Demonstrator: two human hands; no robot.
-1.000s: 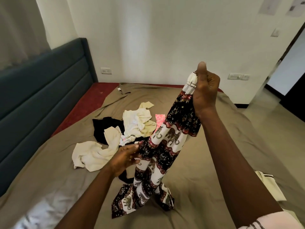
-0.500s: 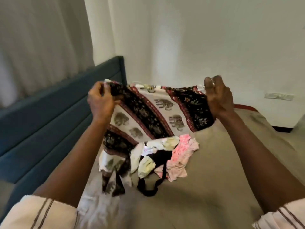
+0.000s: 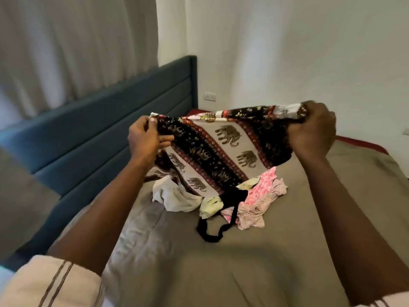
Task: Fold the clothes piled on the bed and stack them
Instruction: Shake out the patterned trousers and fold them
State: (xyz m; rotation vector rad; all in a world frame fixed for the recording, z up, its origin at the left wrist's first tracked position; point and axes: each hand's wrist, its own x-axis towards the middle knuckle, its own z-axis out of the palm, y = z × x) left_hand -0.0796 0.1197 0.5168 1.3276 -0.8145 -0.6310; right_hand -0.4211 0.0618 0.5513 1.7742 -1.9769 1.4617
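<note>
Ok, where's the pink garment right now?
The pink garment lies crumpled on the bed, right of centre in the head view, just under the lower edge of the held-up elephant-print cloth, with the black strappy garment against its left side.

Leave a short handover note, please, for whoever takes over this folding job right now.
Left hand pinches one top corner of the elephant-print garment; right hand grips the other, so it is spread in the air above the bed.
Unfolded on the bed below it: a white cloth, a pink garment, a black strappy piece.
Done: nothing folded or stacked in view.
Left: fold this garment, then the rest, and stack them.
</note>
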